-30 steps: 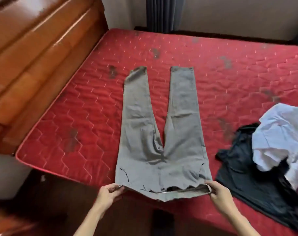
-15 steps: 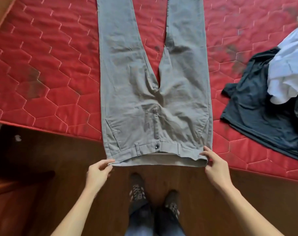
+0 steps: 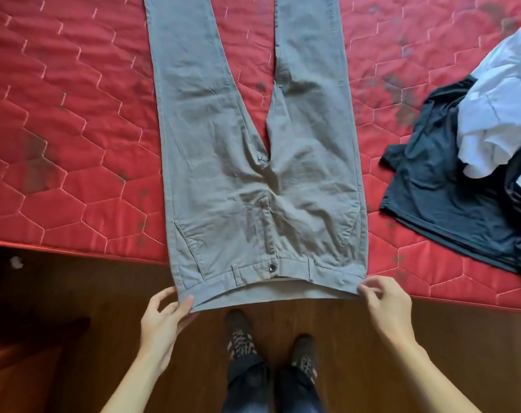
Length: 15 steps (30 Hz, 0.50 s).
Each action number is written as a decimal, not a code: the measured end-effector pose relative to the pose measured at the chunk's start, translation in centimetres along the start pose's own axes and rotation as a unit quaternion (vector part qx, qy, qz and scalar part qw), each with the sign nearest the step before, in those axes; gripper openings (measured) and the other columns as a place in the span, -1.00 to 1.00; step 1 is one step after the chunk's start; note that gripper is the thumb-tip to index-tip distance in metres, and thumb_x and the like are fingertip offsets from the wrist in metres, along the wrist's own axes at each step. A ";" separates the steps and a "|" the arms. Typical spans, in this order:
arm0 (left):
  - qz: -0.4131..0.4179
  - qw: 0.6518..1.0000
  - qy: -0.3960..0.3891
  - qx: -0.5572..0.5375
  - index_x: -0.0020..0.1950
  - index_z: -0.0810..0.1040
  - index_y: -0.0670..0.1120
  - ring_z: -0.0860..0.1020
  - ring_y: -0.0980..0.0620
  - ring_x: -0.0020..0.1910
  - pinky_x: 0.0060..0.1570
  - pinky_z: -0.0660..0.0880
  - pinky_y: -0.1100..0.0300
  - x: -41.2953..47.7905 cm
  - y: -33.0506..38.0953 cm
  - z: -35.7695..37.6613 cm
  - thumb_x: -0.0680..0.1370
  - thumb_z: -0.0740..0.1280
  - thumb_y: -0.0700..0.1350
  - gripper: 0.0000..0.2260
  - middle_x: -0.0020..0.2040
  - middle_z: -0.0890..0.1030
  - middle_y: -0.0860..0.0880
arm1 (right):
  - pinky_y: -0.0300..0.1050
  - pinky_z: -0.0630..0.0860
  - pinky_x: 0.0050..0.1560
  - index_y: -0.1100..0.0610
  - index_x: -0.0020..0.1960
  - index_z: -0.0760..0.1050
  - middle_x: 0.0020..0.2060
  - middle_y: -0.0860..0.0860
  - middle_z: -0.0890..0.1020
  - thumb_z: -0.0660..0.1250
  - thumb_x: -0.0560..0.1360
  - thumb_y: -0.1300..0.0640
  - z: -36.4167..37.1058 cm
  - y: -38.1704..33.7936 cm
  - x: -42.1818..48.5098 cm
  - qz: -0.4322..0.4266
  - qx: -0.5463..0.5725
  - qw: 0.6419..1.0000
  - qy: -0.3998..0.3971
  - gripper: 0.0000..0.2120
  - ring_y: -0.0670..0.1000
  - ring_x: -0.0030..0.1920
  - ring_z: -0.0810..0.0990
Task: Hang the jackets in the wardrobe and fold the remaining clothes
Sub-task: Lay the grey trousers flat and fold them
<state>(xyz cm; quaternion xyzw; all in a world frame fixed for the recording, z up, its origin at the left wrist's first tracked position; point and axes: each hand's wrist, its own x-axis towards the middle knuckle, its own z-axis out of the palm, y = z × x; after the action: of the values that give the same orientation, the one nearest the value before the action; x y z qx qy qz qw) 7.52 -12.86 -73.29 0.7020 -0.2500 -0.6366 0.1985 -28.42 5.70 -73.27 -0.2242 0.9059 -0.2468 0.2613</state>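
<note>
Left hand (image 3: 164, 320) and right hand (image 3: 387, 305) pinch the trousers' (image 3: 253, 174) waistband corners. Best folded leg onto leg, seams aligned.

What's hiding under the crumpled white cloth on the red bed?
A dark navy fabric garment lies under the crumpled white cloth, on the red quilted mattress. Anything else beneath is covered.

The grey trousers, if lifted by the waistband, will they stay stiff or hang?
Probably floppy: the grey trousers lie creased and flat on the red mattress, so the legs would hang. Likely light: the left hand and right hand only pinch waistband corners.
</note>
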 end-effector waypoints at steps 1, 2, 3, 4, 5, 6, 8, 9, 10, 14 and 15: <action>-0.006 1.000 -0.012 0.005 0.26 0.47 -0.08 0.69 -0.12 0.04 0.10 0.58 -0.06 -0.2 0.4 -0.3 0.49 0.47 -0.27 -0.61 -0.02 0.73 -0.18 | -0.15 0.43 -0.06 0.07 -0.04 0.57 -0.09 0.00 0.63 0.49 0.47 0.15 -0.1 -0.2 -0.2 0.042 0.028 0.999 -0.009 -0.88 0.04 -0.08 0.65; -0.010 1.000 -0.021 0.016 0.24 0.47 -0.06 0.70 -0.10 0.02 0.06 0.60 -0.04 -0.4 0.8 -0.4 0.49 0.46 -0.27 -0.63 -0.03 0.73 -0.15 | -0.15 0.42 -0.03 0.09 0.07 0.53 -0.06 0.00 0.62 0.49 0.47 0.03 0.1 -0.5 0.0 0.093 0.045 0.995 -0.017 -0.75 0.03 -0.06 0.63; -0.012 0.999 -0.026 0.035 0.21 0.49 -0.05 0.71 -0.08 -0.01 0.01 0.63 0.01 -0.1 0.8 -0.7 0.49 0.46 -0.27 -0.66 -0.05 0.74 -0.12 | -0.12 0.41 0.00 0.10 0.14 0.49 -0.05 0.00 0.61 0.47 0.47 -0.08 0.5 -0.8 0.3 0.136 0.047 0.989 -0.030 -0.63 0.02 -0.04 0.59; -0.016 0.998 -0.027 0.052 0.18 0.52 -0.07 0.71 -0.08 -0.03 -0.04 0.66 0.07 0.1 0.9 -0.6 0.49 0.46 -0.28 -0.69 -0.08 0.74 -0.10 | -0.09 0.40 0.02 0.09 0.15 0.46 -0.04 0.02 0.61 0.45 0.46 -0.16 1.0 -1.1 0.7 0.161 0.031 0.985 -0.049 -0.58 0.04 -0.01 0.56; -0.020 0.997 -0.024 0.074 0.16 0.54 -0.11 0.71 -0.08 -0.04 -0.07 0.66 0.13 0.4 0.8 -0.5 0.49 0.47 -0.28 -0.72 -0.10 0.74 -0.10 | -0.07 0.40 0.01 0.11 0.12 0.49 -0.04 0.05 0.62 0.42 0.47 -0.19 1.5 -1.4 1.2 0.170 0.010 0.983 -0.070 -0.58 0.08 0.02 0.56; -0.025 0.996 -0.018 0.089 0.14 0.57 -0.13 0.71 -0.09 -0.04 -0.11 0.66 0.17 0.6 0.9 -0.2 0.49 0.47 -0.29 -0.75 -0.12 0.74 -0.10 | -0.05 0.41 -0.01 0.14 0.06 0.55 -0.04 0.08 0.65 0.41 0.48 -0.18 2.0 -1.7 1.7 0.172 -0.003 0.981 -0.088 -0.60 0.13 0.04 0.59; -0.024 0.994 -0.006 0.108 0.03 0.59 -0.12 0.70 -0.08 -0.05 -0.15 0.66 0.23 1.0 1.0 0.3 0.49 0.47 -0.30 -0.82 -0.14 0.72 -0.08 | -0.01 0.47 -0.02 0.14 -0.02 0.62 -0.06 0.10 0.70 0.41 0.51 -0.11 2.7 -1.9 2.1 0.162 0.019 0.982 -0.092 -0.70 0.17 0.03 0.63; -0.023 0.994 -0.006 0.103 0.01 0.59 -0.11 0.69 -0.07 -0.04 -0.15 0.66 0.23 1.2 1.2 0.3 0.49 0.47 -0.30 -0.83 -0.13 0.72 -0.07 | 0.02 0.52 0.00 0.12 -0.06 0.63 -0.09 0.07 0.70 0.41 0.51 -0.07 2.7 -2.1 1.9 0.153 0.055 0.983 -0.083 -0.76 0.14 0.00 0.64; -0.026 0.995 -0.006 0.092 0.02 0.59 -0.11 0.70 -0.06 -0.04 -0.13 0.66 0.21 1.1 1.4 0.2 0.49 0.46 -0.31 -0.83 -0.10 0.72 -0.08 | 0.04 0.55 0.03 0.10 -0.08 0.63 -0.12 0.03 0.71 0.42 0.52 -0.03 2.3 -2.0 1.5 0.151 0.099 0.981 -0.074 -0.82 0.09 -0.03 0.66; -0.046 0.992 0.022 0.115 0.07 0.60 -0.16 0.68 -0.08 -0.02 0.05 0.64 0.10 1.2 0.7 -1.9 0.47 0.48 -0.32 -0.78 -0.02 0.70 -0.14 | 0.09 0.61 0.06 0.07 -0.12 0.68 -0.18 0.01 0.73 0.45 0.49 -0.04 1.2 0.2 0.0 0.202 0.091 0.969 -0.105 -0.82 0.07 -0.07 0.69; -0.059 0.987 0.038 0.147 0.15 0.58 -0.21 0.67 -0.10 0.02 0.11 0.61 0.05 1.5 0.1 -2.2 0.45 0.51 -0.30 -0.70 0.01 0.68 -0.14 | 0.09 0.60 0.05 0.08 -0.12 0.69 -0.19 0.02 0.73 0.45 0.49 -0.06 1.4 0.8 -0.1 0.207 0.036 0.969 -0.127 -0.79 0.09 -0.06 0.69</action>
<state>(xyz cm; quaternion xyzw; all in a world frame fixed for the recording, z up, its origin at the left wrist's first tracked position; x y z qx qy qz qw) 9.84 -13.91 -74.15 0.7605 -0.2912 -0.5768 0.0645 -27.74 5.91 -74.69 -0.0520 0.8823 -0.1891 0.4278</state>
